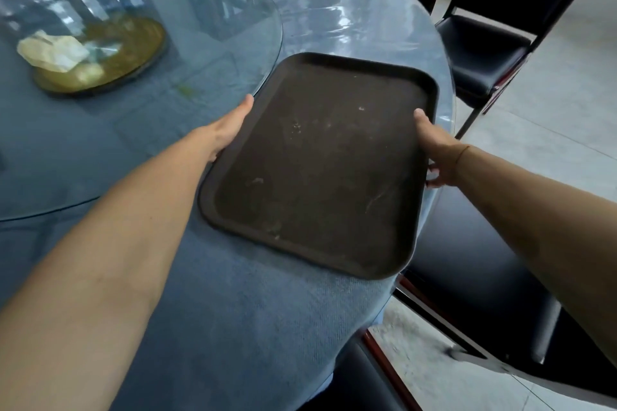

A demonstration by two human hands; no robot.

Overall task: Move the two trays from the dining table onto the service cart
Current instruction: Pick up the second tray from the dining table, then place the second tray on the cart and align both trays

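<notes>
You hold the brown tray (320,163) by its two long sides, left hand (230,127) and right hand (437,153) gripping it above the table (233,310) edge, and tipping it could make it slip.
</notes>
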